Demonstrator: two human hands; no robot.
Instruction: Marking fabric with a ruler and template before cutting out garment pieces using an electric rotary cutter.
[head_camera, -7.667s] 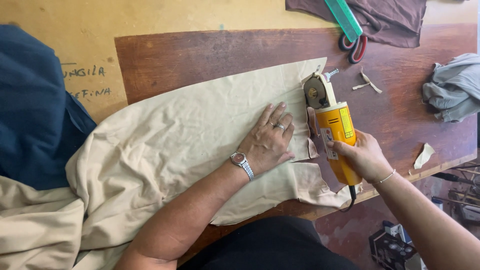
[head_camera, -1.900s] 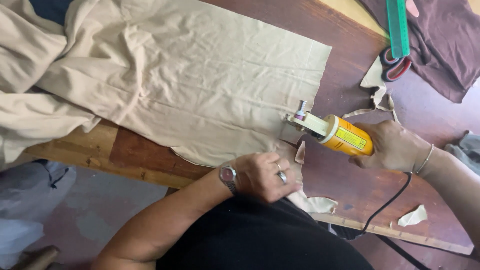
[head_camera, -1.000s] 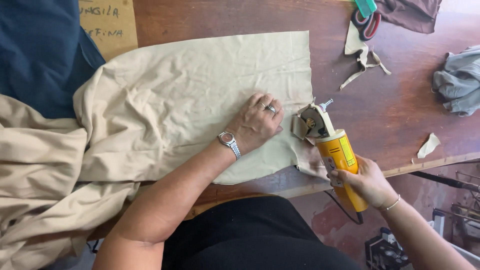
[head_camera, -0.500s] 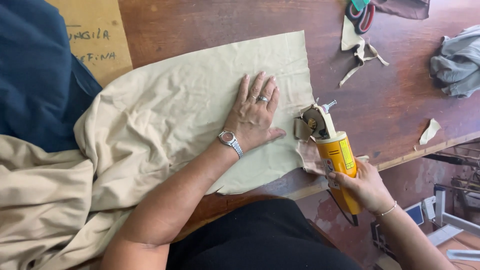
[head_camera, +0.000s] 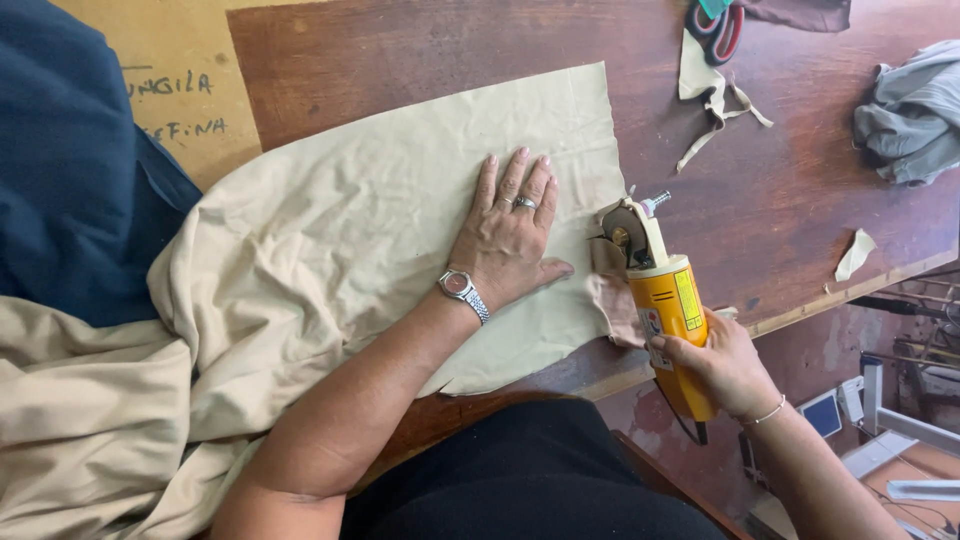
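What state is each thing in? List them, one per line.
beige cloth: spread flat on the table, bunched at the left.
left hand: fingers spread, pressing the cloth.
right hand: gripping the cutter's handle.
yellow cutter: blade at the cloth's right edge.
scissors: lying shut.
grey cloth: crumpled.
cloth scraps: loose.

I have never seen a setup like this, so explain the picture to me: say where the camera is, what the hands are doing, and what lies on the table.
The camera sits on the person's head, looking down. The left hand presses flat on a beige cloth spread over a brown wooden table. The right hand grips a yellow handheld rotary cutter at the cloth's right edge. Also on the table: beige scraps, scissors, a grey cloth and dark blue fabric.
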